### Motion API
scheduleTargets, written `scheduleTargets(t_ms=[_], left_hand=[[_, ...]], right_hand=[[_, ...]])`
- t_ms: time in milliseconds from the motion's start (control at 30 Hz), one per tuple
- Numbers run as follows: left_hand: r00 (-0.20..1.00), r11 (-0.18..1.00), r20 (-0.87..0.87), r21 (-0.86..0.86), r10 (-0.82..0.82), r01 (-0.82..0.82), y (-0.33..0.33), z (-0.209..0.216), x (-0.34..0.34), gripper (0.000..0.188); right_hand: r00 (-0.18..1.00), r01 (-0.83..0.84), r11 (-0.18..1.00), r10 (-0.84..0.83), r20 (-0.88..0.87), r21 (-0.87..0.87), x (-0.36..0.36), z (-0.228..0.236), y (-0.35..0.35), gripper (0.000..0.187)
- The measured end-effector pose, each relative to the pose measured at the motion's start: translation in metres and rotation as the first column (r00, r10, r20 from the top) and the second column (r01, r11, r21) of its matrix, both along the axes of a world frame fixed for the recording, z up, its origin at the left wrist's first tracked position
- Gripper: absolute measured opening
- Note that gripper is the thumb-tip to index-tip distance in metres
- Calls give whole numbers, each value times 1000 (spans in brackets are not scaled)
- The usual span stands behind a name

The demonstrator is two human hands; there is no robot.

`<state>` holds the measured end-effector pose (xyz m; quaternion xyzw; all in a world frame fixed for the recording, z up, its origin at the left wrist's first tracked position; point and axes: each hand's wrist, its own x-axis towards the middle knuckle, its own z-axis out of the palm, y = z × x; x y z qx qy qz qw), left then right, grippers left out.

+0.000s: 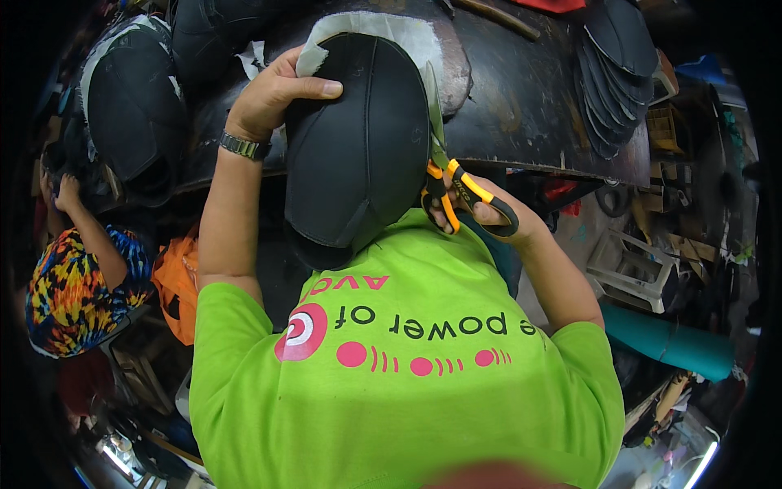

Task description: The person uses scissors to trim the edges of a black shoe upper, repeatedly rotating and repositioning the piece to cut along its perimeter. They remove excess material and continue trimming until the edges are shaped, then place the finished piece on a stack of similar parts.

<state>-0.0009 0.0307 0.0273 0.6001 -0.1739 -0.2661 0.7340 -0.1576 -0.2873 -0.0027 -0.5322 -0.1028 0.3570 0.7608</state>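
Observation:
My left hand (270, 96) grips the top left edge of a black stitched shoe upper (358, 155), its thumb lying on the front. White lining fabric (391, 26) sticks out past the upper's far edge, with a torn-looking end beside my fingers. In my right hand (498, 213) are scissors (481, 189) with orange and black handles. Their blades are apart and point away from me, along the right edge of the upper. Whether fabric lies between the blades is hard to make out. The upper's near end hangs over the table edge, close to my green shirt.
Another black upper with white lining (134, 106) lies at the left of the dark worktable (521, 114). Several black pieces (607, 90) are stacked at the right. A wooden handle (497, 16) lies at the back. Left of me sits another person (85, 281); a plastic stool (631, 269) stands at right.

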Motion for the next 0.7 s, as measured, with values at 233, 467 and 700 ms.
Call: scheduleTargets(t_ms=[233, 467, 700], left_hand=[[999, 998, 5, 30, 49, -49, 5, 3, -3, 45], [997, 996, -15, 56, 69, -68, -6, 5, -11, 45], [998, 998, 57, 64, 26, -30, -11, 9, -12, 49]], right_hand=[[1000, 9, 1000, -9, -9, -8, -1, 1, -2, 87], [998, 60, 998, -60, 29, -5, -2, 5, 10, 84], [992, 111, 994, -112, 51, 20, 0, 9, 9, 87]])
